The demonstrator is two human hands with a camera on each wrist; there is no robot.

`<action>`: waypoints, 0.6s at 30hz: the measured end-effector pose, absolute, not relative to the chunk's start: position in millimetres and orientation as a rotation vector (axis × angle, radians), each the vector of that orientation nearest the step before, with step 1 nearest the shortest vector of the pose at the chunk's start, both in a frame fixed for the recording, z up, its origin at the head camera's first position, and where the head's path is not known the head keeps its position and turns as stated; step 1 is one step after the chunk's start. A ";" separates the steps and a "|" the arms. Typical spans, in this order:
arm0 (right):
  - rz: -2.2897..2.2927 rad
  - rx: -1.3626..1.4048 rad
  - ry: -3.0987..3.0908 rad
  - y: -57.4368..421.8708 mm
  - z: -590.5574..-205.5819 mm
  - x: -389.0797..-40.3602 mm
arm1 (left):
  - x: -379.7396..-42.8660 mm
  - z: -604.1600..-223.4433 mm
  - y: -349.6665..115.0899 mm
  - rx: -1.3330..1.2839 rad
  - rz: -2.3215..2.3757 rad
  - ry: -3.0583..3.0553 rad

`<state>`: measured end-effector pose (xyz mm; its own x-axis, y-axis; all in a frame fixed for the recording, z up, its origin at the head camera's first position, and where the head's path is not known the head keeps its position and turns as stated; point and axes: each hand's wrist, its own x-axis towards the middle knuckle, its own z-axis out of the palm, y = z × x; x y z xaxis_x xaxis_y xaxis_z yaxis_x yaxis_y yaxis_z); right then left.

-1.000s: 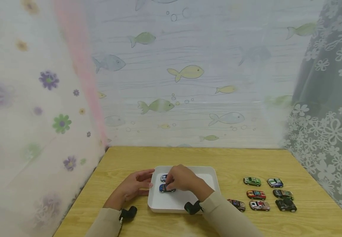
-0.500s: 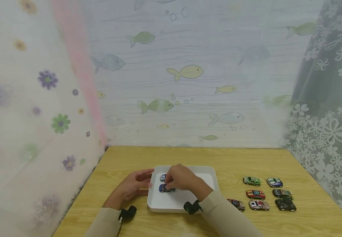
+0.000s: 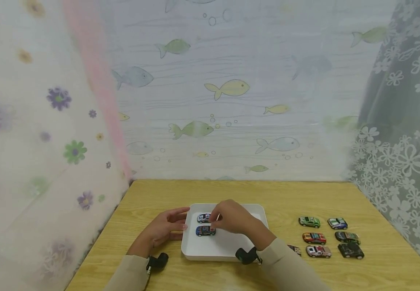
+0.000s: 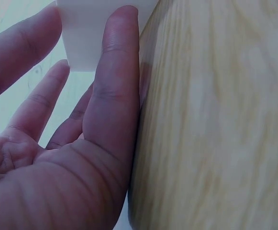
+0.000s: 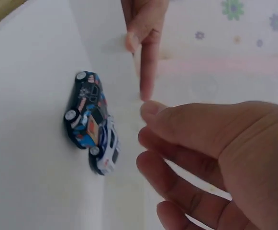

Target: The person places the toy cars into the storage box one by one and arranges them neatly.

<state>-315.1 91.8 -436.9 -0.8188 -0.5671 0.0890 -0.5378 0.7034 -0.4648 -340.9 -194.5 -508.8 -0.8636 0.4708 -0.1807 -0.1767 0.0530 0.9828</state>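
Note:
A white tray point(image 3: 228, 247) stands on the table. Two toy cars lie side by side in its left part: a white-and-blue toy car point(image 3: 203, 218) behind and a black-and-blue toy car point(image 3: 202, 231) in front. My right hand point(image 3: 233, 217) hovers just right of both cars; the right wrist view has its loosely bent fingers point(image 5: 158, 172) apart from them, with nothing held. At the tray's left side, my left hand point(image 3: 163, 227) touches the wall with extended fingers. The left wrist view shows that hand's fingers point(image 4: 117, 72) against the white tray wall point(image 4: 83, 38).
Several toy cars stand right of the tray, among them a green car point(image 3: 309, 222), a red-and-yellow car point(image 3: 314, 238) and a black car point(image 3: 351, 251). My right sleeve point(image 3: 290, 264) partly covers another dark car point(image 3: 296, 250). Printed curtains hang behind and beside the wooden table point(image 3: 151, 192).
My right hand has let go of the black-and-blue toy car and moved slightly right, uncovering more of both cars. The left hand stays at the tray.

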 end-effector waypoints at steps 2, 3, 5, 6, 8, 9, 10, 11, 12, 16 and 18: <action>-0.764 -0.951 2.852 99.5 -433.6 -310.3 | -340.3 -508.7 -194.3 0.296 1.864 1.880; -0.768 -0.969 2.858 103.6 -432.2 -307.6 | -339.8 -508.8 -193.9 0.302 1.863 1.886; -0.765 -0.997 2.883 112.2 -429.2 -302.9 | -339.6 -507.3 -193.8 0.306 1.861 1.900; -0.763 -1.014 2.895 116.7 -427.7 -300.4 | -339.6 -506.5 -193.5 0.304 1.860 1.904; -0.756 -1.032 2.924 126.3 -426.1 -295.8 | -339.8 -505.2 -192.7 0.297 1.857 1.912; -0.746 -1.036 2.940 131.3 -425.7 -293.7 | -339.8 -504.7 -192.2 0.306 1.855 1.920; -0.743 -1.033 2.953 136.3 -425.7 -291.8 | -339.8 -504.1 -191.8 0.299 1.856 1.918; -0.743 -1.030 2.966 141.0 -426.0 -290.0 | -339.8 -504.2 -191.5 0.307 1.856 1.923; -0.747 -1.025 2.977 145.5 -426.8 -288.6 | -339.7 -504.1 -191.4 0.297 1.859 1.924; -0.811 -0.999 2.993 164.6 -432.2 -280.2 | -339.0 -507.3 -192.0 0.273 1.872 1.922; -0.855 -0.999 3.005 176.1 -435.2 -274.3 | -338.9 -509.1 -192.1 0.269 1.876 1.914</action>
